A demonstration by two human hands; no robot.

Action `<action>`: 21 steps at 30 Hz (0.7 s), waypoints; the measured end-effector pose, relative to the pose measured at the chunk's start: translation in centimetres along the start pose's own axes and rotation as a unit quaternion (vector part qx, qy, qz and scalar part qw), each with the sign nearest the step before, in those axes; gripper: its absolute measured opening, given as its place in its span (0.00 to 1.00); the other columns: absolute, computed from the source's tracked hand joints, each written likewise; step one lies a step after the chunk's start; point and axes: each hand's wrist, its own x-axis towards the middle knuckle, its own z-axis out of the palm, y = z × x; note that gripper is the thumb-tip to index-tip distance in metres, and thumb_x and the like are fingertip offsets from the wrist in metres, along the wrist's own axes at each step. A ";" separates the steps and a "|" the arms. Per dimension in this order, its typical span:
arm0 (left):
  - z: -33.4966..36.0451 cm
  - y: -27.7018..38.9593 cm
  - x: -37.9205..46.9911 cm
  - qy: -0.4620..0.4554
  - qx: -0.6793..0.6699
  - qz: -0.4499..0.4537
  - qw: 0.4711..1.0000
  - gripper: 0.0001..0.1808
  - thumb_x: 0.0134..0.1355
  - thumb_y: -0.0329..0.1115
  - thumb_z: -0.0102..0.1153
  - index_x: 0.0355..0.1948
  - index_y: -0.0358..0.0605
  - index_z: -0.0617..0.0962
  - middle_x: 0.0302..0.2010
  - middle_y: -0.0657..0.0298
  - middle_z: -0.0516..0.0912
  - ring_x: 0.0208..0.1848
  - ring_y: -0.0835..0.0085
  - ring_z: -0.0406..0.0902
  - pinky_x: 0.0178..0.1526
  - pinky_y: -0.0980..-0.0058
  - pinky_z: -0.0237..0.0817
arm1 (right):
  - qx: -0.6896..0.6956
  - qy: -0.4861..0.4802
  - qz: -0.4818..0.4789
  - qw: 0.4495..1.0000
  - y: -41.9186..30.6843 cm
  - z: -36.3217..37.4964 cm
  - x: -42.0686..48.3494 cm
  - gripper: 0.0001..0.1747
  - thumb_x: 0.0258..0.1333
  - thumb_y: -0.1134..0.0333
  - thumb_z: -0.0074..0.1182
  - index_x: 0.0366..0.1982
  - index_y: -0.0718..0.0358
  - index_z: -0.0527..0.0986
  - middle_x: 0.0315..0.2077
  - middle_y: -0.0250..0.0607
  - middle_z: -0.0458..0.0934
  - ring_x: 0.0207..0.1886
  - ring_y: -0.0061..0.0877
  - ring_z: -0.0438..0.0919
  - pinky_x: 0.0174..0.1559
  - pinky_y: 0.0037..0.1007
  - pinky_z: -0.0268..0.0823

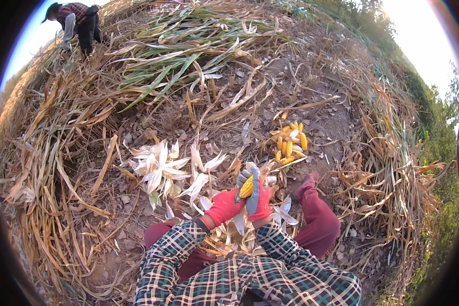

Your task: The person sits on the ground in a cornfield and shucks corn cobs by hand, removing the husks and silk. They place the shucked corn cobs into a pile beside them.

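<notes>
A yellow ear of corn [247,187], its kernels bare and some husk or silk at its far tip, is held between my two hands. My left hand [226,204], in a red and grey work glove, grips the ear's near end. Around its right side and upper part closes my right hand [257,193], gloved in the same way. Pale peeled husks [161,168] lie on the ground ahead to the left, and more lie under and beside my hands. Beyond my right hand is a small heap of husked corn ears [289,147].
Green and dry cornstalks [168,57] lie in a pile at the far side. Dry stalks [42,183] line the left, and another row [382,179] runs along the right. A person [78,23] bends over at the far left. My bent legs flank the husks.
</notes>
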 end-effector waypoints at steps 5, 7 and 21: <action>-0.1 0.9 0.1 -0.083 0.103 0.035 0.991 0.18 0.57 0.52 0.56 0.39 0.50 0.79 0.30 0.54 0.84 0.33 0.53 0.81 0.35 0.56 0.71 | -0.018 -0.058 0.072 0.996 0.0 -2.8 1.1 0.25 0.62 0.54 0.56 0.50 0.65 0.69 0.33 0.42 0.79 0.34 0.27 0.81 0.38 0.27 0.75; 0.1 0.5 -0.5 -0.101 0.120 0.082 0.984 0.18 0.57 0.52 0.56 0.39 0.51 0.80 0.29 0.54 0.84 0.33 0.54 0.81 0.35 0.57 0.71 | -0.108 -0.097 0.150 0.978 -0.4 -3.1 1.6 0.27 0.64 0.48 0.51 0.49 0.66 0.70 0.30 0.40 0.77 0.30 0.24 0.79 0.34 0.25 0.74; -4.6 -1.7 2.2 -0.007 0.285 0.070 0.956 0.27 0.53 0.51 0.64 0.50 0.49 0.78 0.31 0.61 0.82 0.37 0.60 0.80 0.45 0.60 0.66 | 0.130 0.228 0.426 0.866 11.1 -20.1 2.0 0.27 0.63 0.50 0.51 0.51 0.65 0.64 0.42 0.54 0.74 0.44 0.46 0.77 0.44 0.46 0.73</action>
